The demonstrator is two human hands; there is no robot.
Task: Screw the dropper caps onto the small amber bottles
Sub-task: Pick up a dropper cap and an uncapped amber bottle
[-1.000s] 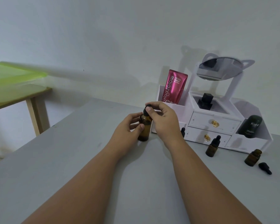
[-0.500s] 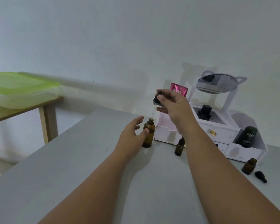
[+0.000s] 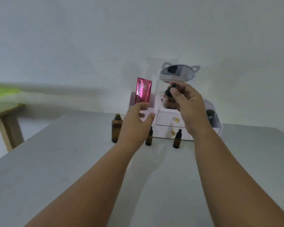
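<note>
The right hand (image 3: 188,105) pinches the black rubber-bulbed dropper cap (image 3: 168,91) aloft; the left hand (image 3: 136,122) hovers released, gripping nothing. The uncapped amber glass bottle (image 3: 116,130) stands unsteadied near the grey table's (image 3: 72,161) far edge, so a misaimed pipette could topple it.

A tall amber bottle (image 3: 117,129) stands upright and uncapped, left of centre. A black dropper cap (image 3: 168,92) is held tilted in the air, above centre right. The left small bottle (image 3: 148,139) and the right small bottle (image 3: 177,141), both amber and capped, stand upright at centre.
</note>
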